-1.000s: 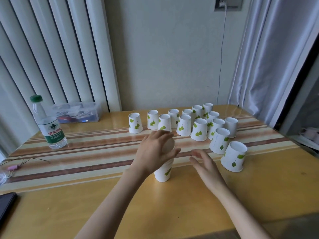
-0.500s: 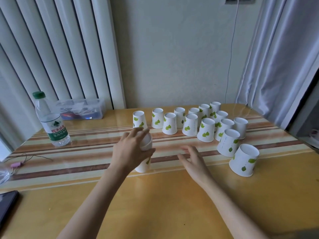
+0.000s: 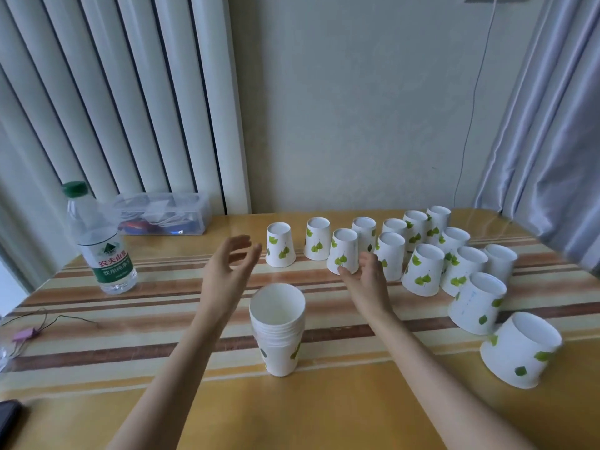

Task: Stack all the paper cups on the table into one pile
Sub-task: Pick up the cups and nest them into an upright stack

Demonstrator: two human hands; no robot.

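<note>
Cups stacked in one pile [image 3: 278,329] now stand free near the table's [image 3: 341,410] six o'clock edge, just released by the left hand [image 3: 229,271], both hands spread and empty, right hand [image 3: 368,276] reaching twelve o'clock for the nearest loose cup [image 3: 343,251].

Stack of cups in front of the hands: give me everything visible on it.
The stack of cups is a nested pile of white paper cups standing on the striped table, near the front edge, between the two forearms. It sits inverted like the loose cups, the wide end down. Several rims show as close bands around its middle; green leaf prints mark the lowest cup. It stands upright. Neither the left hand nor the right hand touches it.
</note>
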